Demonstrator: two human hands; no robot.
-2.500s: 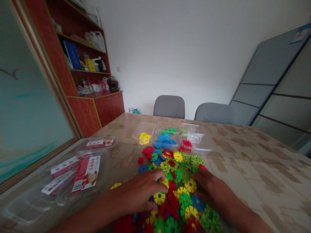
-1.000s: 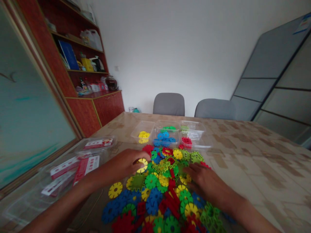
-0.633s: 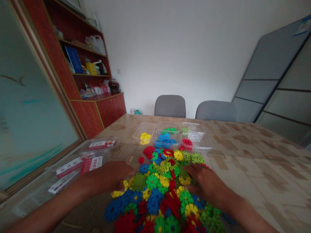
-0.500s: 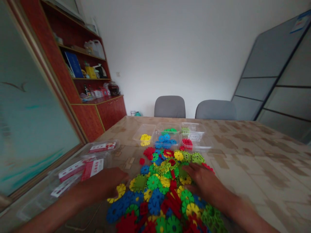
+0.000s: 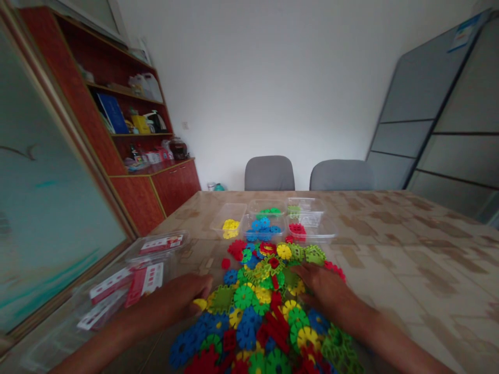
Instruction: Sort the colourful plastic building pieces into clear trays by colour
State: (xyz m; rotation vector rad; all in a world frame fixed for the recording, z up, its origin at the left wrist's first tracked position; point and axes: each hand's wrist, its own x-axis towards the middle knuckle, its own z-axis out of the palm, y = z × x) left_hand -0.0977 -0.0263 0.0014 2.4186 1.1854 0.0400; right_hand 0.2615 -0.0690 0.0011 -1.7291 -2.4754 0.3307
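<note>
My left hand (image 5: 190,295) is closed at the left edge of a heap of plastic interlocking pieces, its fingers curled on a yellow notched disc (image 5: 200,303) that it partly hides. My right hand (image 5: 325,285) rests on the heap's right side, thumb apart from the fingers. Its fingertips touch or hover over an olive-green square piece (image 5: 290,278); I cannot tell which. Between the hands lie green discs (image 5: 244,296), blue discs (image 5: 249,330), red pieces (image 5: 276,324) and another olive-green square (image 5: 223,299).
Behind the heap stand clear tubs with sorted pieces: yellow discs (image 5: 231,226), blue discs (image 5: 263,228), green discs (image 5: 270,212), red squares (image 5: 298,231) and light-green pieces (image 5: 293,210). Clear lids or boxes with red-white labels (image 5: 146,283) lie left. Two grey chairs (image 5: 270,173) stand beyond the table (image 5: 390,259).
My left hand has moved slightly right and its fingers have closed on the yellow disc, which is now more covered. My right hand stays nearly in place. The view has shifted slightly.
</note>
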